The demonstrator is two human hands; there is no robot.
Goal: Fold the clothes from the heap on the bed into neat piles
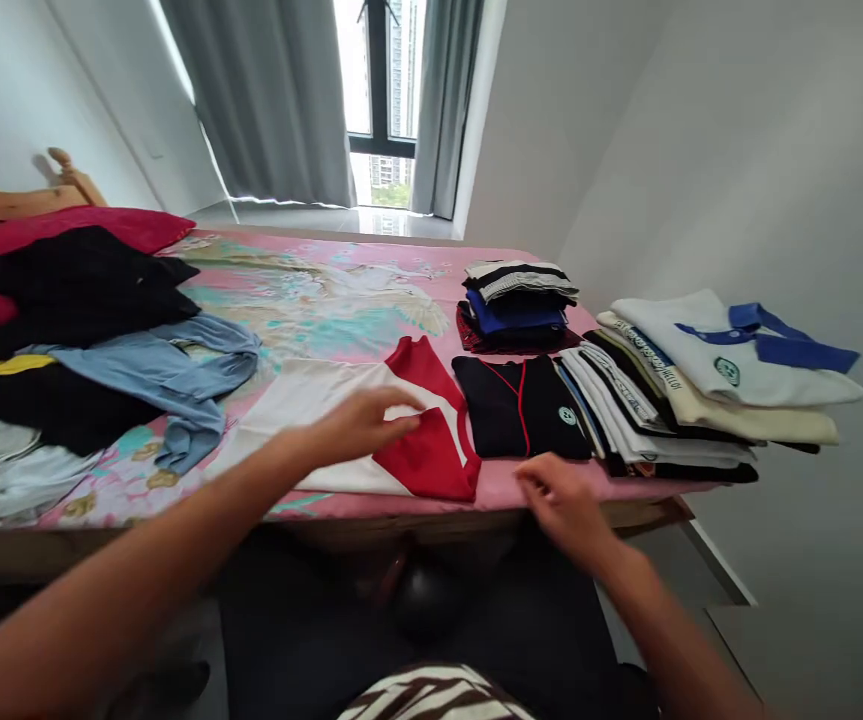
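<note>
A white shirt with red sleeves and a red collar [429,452] lies folded lengthwise near the bed's front edge. Over its middle hovers my left hand [363,425], thumb and fingers apart, holding nothing; whether it touches the cloth I cannot tell. My right hand [562,505] is at the bed's front edge, its fingers curled in and no cloth visible in them. Just beyond it lies a folded black garment with red piping and a round pale badge [498,405], right of the red-sleeved shirt.
Folded clothes form a tall stack [671,420] at the right and a smaller pile [519,310] behind the black garment. Unfolded clothes, including a light blue long-sleeved shirt [168,370] and a black garment [78,285], lie heaped left on the pink patterned bed [311,285].
</note>
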